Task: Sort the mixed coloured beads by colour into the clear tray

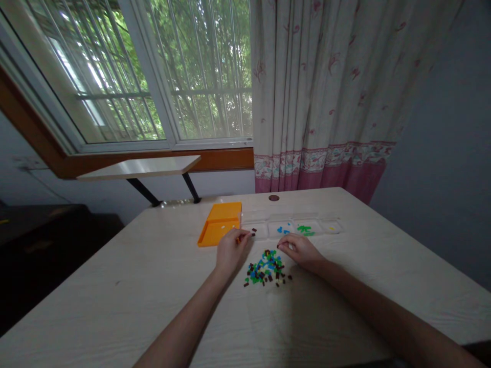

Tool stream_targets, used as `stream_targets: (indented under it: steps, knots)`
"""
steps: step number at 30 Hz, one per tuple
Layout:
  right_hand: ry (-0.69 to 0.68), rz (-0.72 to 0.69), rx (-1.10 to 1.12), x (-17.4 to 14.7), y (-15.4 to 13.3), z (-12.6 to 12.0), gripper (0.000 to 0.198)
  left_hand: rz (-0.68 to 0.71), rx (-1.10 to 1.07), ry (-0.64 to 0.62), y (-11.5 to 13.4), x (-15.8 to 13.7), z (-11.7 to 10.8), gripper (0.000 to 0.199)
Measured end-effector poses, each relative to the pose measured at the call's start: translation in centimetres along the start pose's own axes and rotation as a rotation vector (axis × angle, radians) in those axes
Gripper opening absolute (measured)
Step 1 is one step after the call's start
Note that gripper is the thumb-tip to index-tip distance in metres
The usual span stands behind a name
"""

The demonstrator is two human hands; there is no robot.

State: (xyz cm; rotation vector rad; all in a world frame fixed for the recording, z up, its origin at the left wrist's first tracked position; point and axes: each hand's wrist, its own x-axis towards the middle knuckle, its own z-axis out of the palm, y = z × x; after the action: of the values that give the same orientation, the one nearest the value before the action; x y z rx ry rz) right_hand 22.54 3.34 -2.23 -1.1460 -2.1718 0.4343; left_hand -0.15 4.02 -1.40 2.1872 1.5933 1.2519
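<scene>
A loose pile of small building bricks (pixel 264 271), in brown, green, blue and pale colours, lies on the table between my hands. My left hand (pixel 230 250) is closed in a pinch at the near edge of a clear compartment tray (pixel 262 231), with a small dark brown brick at its fingertips. Another brown brick (pixel 254 229) rests in that compartment. To the right of the pile, my right hand (pixel 301 250) pinches a tiny dark brown brick (pixel 278 246). Other compartments hold blue bricks (pixel 283 230), green bricks (pixel 305 230) and a little yellow (pixel 332 228).
An open orange case (pixel 224 210) with a few white pieces stands left of the clear tray. The pale wooden table (pixel 153 286) has a round cable hole (pixel 273 198) near its back edge. A raised shelf (pixel 153 166) stands at the back left, by the window and curtain (pixel 326 102).
</scene>
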Motion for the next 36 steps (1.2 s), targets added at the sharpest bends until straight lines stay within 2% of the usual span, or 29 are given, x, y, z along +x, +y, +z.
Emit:
stream_targets:
  steps: [4,6,10,16,25,28,32,36]
  knots:
    - [0.046,-0.023,0.021,-0.1,-0.7,0.1,0.017,0.156,-0.036,-0.211,1.5,-0.9,0.3,0.02]
    - [0.059,-0.035,0.045,-0.1,-0.9,0.2,0.017,0.216,-0.021,-0.269,2.2,-1.3,0.6,0.018]
    - [0.06,0.014,0.104,-0.1,-1.5,0.4,0.016,0.29,0.048,-0.274,2.7,-1.7,0.8,0.016]
    - [-0.01,0.086,0.19,-0.1,-2.0,0.6,0.017,0.35,0.075,-0.304,3.0,-1.7,0.6,0.017]
    - [-0.008,0.058,0.189,-0.2,-1.5,0.6,0.017,0.334,-0.004,-0.252,3.2,-1.7,0.6,0.019]
    - [-0.04,0.019,0.112,-0.3,-1.0,0.2,0.014,0.267,-0.05,-0.161,3.0,-1.5,0.3,0.017]
    - [-0.164,-0.025,0.029,-0.5,-0.4,-0.2,0.01,0.155,-0.124,-0.005,2.9,-1.2,-0.4,0.017]
    - [-0.22,-0.019,-0.027,-0.6,-0.6,-0.4,0.013,0.11,-0.178,0.108,3.2,-1.0,-0.9,0.015]
